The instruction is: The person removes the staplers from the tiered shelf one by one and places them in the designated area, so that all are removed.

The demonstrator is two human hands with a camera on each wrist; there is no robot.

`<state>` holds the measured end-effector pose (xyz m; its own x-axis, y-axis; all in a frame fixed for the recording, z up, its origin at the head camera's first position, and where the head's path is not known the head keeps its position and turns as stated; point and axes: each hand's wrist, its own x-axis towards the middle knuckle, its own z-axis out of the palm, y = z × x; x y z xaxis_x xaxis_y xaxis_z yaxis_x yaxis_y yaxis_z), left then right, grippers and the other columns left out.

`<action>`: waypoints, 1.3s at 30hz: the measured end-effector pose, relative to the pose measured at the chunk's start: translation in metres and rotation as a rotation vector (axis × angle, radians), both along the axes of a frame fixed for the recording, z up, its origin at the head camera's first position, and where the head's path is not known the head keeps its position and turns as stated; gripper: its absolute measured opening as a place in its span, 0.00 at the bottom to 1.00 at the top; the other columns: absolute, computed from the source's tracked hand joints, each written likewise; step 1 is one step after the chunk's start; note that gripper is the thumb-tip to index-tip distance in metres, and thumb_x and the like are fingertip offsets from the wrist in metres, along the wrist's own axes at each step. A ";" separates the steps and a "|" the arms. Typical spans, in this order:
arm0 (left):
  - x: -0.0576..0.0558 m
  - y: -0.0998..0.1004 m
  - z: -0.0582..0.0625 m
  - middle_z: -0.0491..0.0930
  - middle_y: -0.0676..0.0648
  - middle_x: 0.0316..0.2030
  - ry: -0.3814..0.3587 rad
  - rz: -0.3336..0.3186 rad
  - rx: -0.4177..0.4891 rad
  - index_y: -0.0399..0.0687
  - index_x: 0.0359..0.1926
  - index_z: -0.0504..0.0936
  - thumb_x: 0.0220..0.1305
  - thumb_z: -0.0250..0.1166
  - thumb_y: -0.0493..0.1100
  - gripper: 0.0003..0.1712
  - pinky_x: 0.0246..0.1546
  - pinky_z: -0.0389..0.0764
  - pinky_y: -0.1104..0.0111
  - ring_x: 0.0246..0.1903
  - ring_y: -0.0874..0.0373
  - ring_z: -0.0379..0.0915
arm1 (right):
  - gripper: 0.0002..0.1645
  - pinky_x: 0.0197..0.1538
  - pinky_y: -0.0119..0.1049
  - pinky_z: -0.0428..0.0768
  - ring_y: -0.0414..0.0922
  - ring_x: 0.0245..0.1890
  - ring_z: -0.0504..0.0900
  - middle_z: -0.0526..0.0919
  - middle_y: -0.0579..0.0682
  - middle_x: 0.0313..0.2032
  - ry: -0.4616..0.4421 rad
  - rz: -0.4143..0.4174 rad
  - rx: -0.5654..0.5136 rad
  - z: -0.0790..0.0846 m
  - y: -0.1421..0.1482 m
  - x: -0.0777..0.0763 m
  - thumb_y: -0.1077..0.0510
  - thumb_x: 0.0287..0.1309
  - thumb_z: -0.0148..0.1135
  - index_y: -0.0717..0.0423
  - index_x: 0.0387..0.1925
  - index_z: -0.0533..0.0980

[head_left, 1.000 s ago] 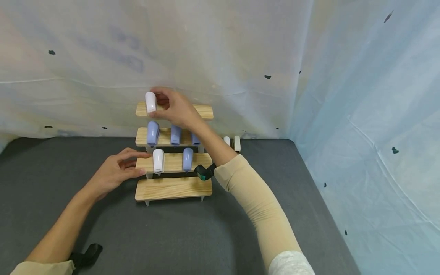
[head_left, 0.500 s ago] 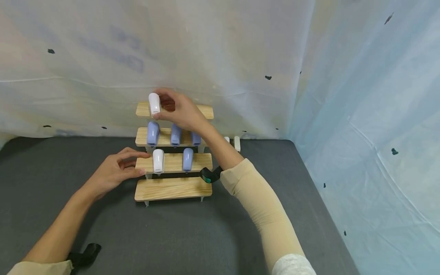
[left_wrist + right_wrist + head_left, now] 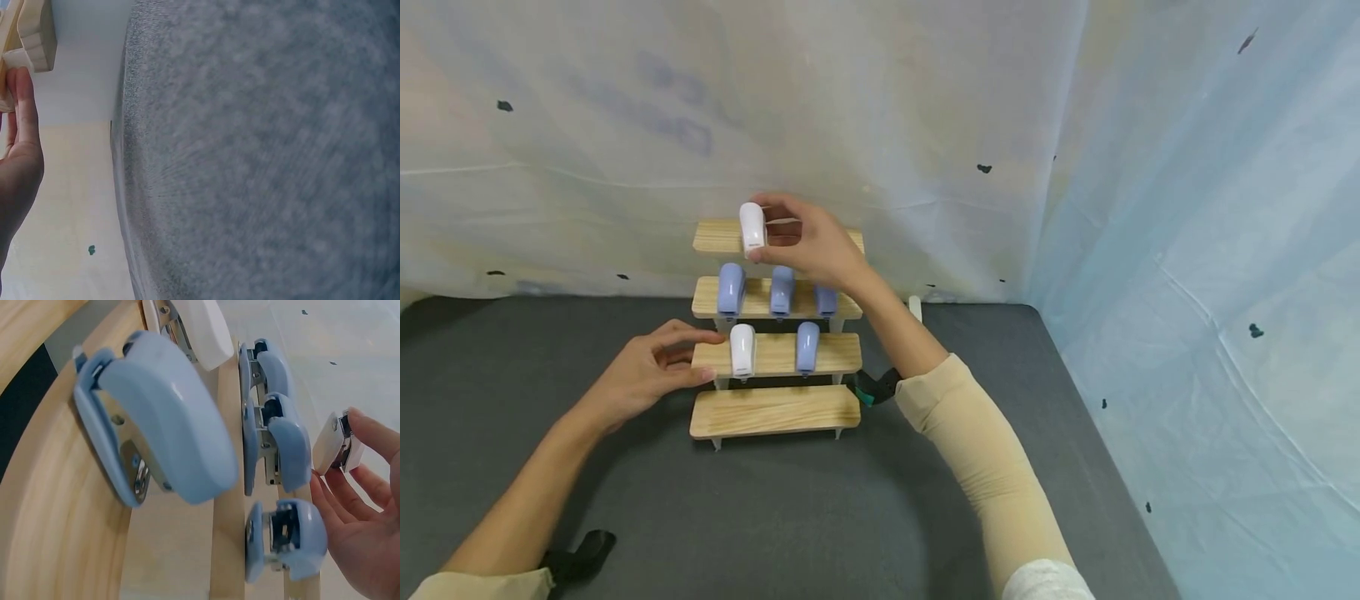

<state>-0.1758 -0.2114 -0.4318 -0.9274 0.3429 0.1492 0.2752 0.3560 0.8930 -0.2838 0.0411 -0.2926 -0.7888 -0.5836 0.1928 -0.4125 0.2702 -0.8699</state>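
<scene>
Near the top board of a stepped wooden rack [image 3: 775, 412], my right hand [image 3: 823, 246] pinches a white stapler [image 3: 752, 229] between thumb and fingers. In the right wrist view the same white stapler [image 3: 328, 444] stands upright between the fingertips. My left hand [image 3: 643, 371] grips the left end of the board second from the bottom, thumb in front and fingers behind. On that board sit a white stapler [image 3: 742, 350] and a blue stapler [image 3: 807, 347]. Three blue staplers stand on the board above, at left [image 3: 731, 289], middle [image 3: 782, 291] and right, partly behind my right arm.
The rack stands on a dark grey table [image 3: 775, 517]. A pale upright object [image 3: 915, 307] shows behind my right forearm, mostly hidden. Light plastic sheeting [image 3: 880, 125] hangs behind and on the right.
My right hand has moved the white stapler to the right along the top board, from its left end toward the middle. My left hand keeps its place on the rack.
</scene>
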 end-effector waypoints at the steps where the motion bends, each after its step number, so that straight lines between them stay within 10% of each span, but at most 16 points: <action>1: 0.000 0.000 0.000 0.69 0.47 0.50 0.002 0.001 -0.002 0.47 0.64 0.77 0.66 0.69 0.41 0.26 0.49 0.74 0.81 0.54 0.65 0.70 | 0.38 0.52 0.28 0.78 0.43 0.55 0.79 0.76 0.51 0.57 0.000 0.004 -0.008 0.000 0.002 0.000 0.61 0.56 0.73 0.54 0.67 0.69; 19: 0.001 -0.004 -0.002 0.70 0.48 0.49 0.013 0.011 -0.015 0.47 0.63 0.78 0.65 0.70 0.41 0.26 0.48 0.74 0.81 0.53 0.66 0.71 | 0.36 0.53 0.36 0.81 0.53 0.56 0.79 0.76 0.59 0.58 0.001 -0.017 -0.108 -0.005 0.035 0.002 0.65 0.58 0.70 0.60 0.67 0.69; 31: 0.006 0.000 0.002 0.68 0.49 0.57 0.006 0.006 0.004 0.46 0.64 0.76 0.65 0.69 0.39 0.27 0.44 0.80 0.76 0.51 0.69 0.74 | 0.36 0.55 0.38 0.80 0.56 0.58 0.77 0.74 0.64 0.58 -0.024 -0.066 -0.113 0.017 0.059 0.033 0.69 0.58 0.68 0.66 0.67 0.67; 39: 0.005 0.001 0.003 0.68 0.47 0.57 0.022 0.001 0.010 0.44 0.64 0.76 0.64 0.70 0.39 0.28 0.42 0.82 0.74 0.48 0.67 0.77 | 0.37 0.58 0.40 0.78 0.55 0.58 0.77 0.75 0.63 0.59 -0.006 -0.083 -0.127 -0.002 0.082 0.016 0.70 0.57 0.69 0.63 0.68 0.67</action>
